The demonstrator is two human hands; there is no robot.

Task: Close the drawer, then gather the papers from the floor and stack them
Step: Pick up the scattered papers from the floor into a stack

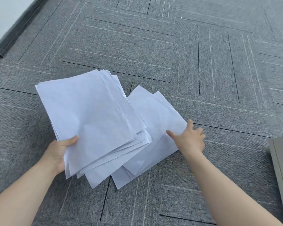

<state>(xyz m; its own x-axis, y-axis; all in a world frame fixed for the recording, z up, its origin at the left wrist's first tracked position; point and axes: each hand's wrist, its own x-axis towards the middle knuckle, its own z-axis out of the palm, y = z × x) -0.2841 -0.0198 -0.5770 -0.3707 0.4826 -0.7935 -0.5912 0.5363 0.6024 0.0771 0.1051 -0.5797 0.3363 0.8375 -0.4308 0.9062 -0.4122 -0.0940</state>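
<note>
Most papers are gathered: left hand (59, 152) grips the stack (88, 118); right hand (189, 138), fingers loose, touches the last sheets (157, 115) on the floor (203, 70) at 3 o'clock. Drawer's out of view.

I have just the one head-worn wide-angle view, looking forward and steeply down from above my forearms onto the grey carpet floor (203, 66), close enough that both my hands and the papers (91, 111) fill the middle and lines bend toward the edges.
</note>
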